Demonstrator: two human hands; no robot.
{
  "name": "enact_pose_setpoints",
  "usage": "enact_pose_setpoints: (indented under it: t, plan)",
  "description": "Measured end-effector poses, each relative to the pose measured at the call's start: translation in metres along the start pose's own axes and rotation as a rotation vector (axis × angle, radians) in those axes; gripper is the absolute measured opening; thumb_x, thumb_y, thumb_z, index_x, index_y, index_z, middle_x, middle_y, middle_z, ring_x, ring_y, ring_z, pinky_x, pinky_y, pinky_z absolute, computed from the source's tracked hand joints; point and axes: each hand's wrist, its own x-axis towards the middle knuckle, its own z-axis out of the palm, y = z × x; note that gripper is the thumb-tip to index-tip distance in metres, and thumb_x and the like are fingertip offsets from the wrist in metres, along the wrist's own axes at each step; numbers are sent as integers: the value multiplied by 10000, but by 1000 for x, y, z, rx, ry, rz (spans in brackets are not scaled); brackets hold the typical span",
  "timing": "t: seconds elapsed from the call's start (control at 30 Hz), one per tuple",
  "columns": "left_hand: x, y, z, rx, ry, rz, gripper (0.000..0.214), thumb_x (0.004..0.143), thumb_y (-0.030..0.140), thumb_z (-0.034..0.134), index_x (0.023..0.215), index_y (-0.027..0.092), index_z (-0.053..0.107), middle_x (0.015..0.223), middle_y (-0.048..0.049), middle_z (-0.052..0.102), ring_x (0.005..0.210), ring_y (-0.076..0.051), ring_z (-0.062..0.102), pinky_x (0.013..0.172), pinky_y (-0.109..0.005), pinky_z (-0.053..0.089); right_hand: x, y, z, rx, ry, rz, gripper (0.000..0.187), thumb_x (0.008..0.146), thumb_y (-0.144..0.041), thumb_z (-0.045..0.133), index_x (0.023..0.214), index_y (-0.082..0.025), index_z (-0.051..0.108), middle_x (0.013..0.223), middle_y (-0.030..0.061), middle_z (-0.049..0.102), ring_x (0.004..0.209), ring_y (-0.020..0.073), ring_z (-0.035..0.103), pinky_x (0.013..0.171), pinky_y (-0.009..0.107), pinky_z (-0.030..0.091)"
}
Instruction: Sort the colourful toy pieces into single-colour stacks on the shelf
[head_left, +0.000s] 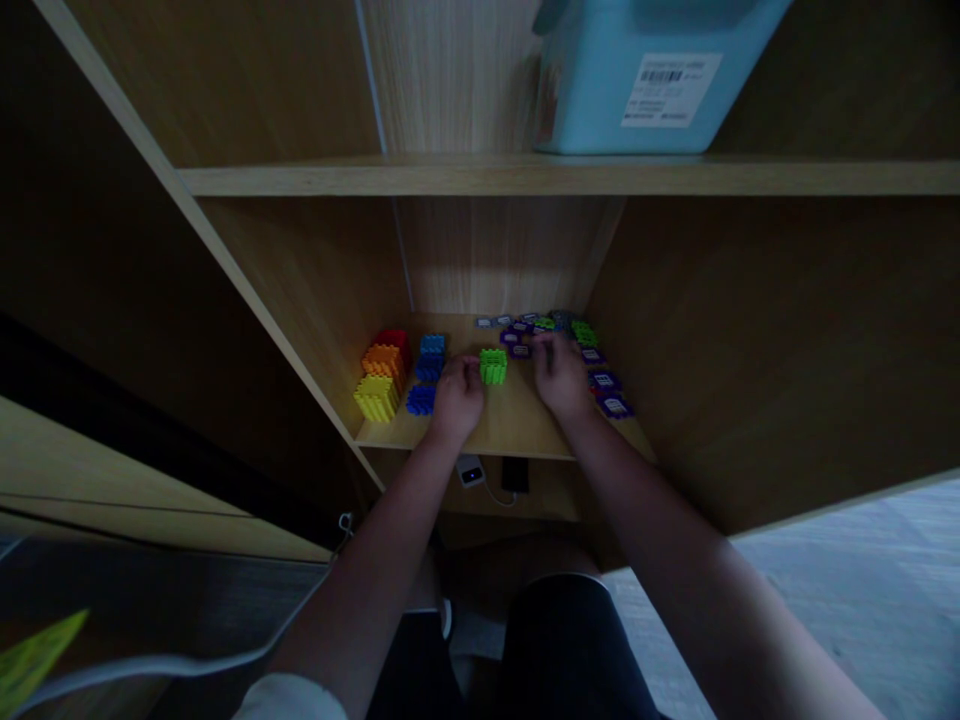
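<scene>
A wooden shelf (517, 430) carries everything here, with a pale blue bin (645, 75) on the board above. At its left stand block stacks: yellow (376, 397), orange (384, 361), red (394, 342) and blue (429, 358). Purple tiles (604, 382) lie scattered at the right. The green block stack (493, 365) sits between both hands, near the middle. The left hand (457, 395) touches its left side, fingers curled; whether it pinches the stack I cannot tell. The right hand (561, 375) lies just right of it, fingers loosely bent over the tiles.
</scene>
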Motion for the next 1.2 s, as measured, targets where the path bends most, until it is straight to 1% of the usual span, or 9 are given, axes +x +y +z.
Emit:
enact_pose_setpoints:
  t: [0.07, 0.17, 0.27, 0.4, 0.6, 0.7, 0.87, 1.1, 1.2]
  plan:
    - [0, 0, 0, 9, -6, 0, 187, 1079, 214, 488, 1103, 189, 672, 1139, -139, 756, 1136, -271, 718, 1059, -433, 545, -1, -1, -10, -249, 71, 142, 295, 1032, -405, 516, 1159, -203, 689, 1159, 179, 736, 1167, 387, 627, 1063, 613, 479]
    - [0, -2, 1, 16, -8, 11, 185, 1069, 192, 487, 1110, 190, 668, 1150, -134, 754, 1138, -266, 716, 1062, -434, 546, -4, -2, -15, -545, -88, 355, 427, 980, -449, 576, 1255, -145, 695, 1328, 239, 685, 1297, 453, 550, 1070, 667, 435]
    - [0, -3, 1, 13, -6, 18, 173, 1059, 179, 496, 1101, 194, 663, 1131, -125, 754, 1131, -262, 716, 1051, -428, 552, -7, -4, -12, -648, -250, 382, 505, 953, -525, 634, 1266, -136, 709, 1375, 260, 673, 1320, 478, 545, 1068, 687, 424]
    - [0, -3, 0, 0, 0, 19, 152, 1052, 173, 517, 1095, 201, 660, 1124, -120, 750, 1126, -262, 716, 1045, -430, 555, -7, -1, -10, -638, -222, 348, 432, 944, -493, 677, 1218, -164, 732, 1265, 242, 734, 1234, 462, 622, 1046, 669, 449]
    - [0, -3, 0, -10, 57, 42, 141, 1073, 212, 529, 1085, 201, 669, 1101, -110, 745, 1084, -249, 716, 1024, -423, 564, -1, 2, -10, -271, -74, 99, 391, 965, -507, 680, 1186, -186, 713, 1148, 180, 769, 1114, 372, 692, 1025, 546, 541]
    - [-2, -1, -1, -36, 59, 128, 158, 1059, 183, 543, 1124, 214, 684, 1111, -90, 737, 1076, -229, 709, 1001, -394, 576, 0, -8, -10, -60, -108, -79, 327, 978, -521, 701, 1145, -241, 692, 1160, 131, 768, 1097, 331, 708, 1015, 517, 571]
    - [-6, 9, -6, -68, -80, 341, 325, 1003, 107, 601, 1273, 250, 709, 1196, -82, 712, 1121, -216, 690, 1000, -370, 585, -3, -26, -10, 131, -180, -290, 209, 975, -460, 750, 1056, -285, 669, 1193, 94, 745, 1170, 297, 702, 1020, 498, 590]
    - [-8, 12, -8, -52, -10, 362, 125, 977, 169, 714, 1086, 224, 739, 1063, -66, 696, 1007, -209, 683, 885, -342, 578, -6, -30, -10, 160, -199, -388, 134, 1017, -398, 710, 1072, -285, 663, 1131, 79, 727, 1085, 266, 716, 944, 458, 615]
    - [-9, 12, -7, -69, 2, 324, 42, 1007, 257, 705, 998, 216, 710, 975, -46, 691, 900, -183, 678, 821, -314, 557, -9, -31, -11, 120, -173, -345, 228, 1023, -390, 697, 1221, -286, 653, 1076, 75, 724, 963, 262, 723, 867, 453, 633]
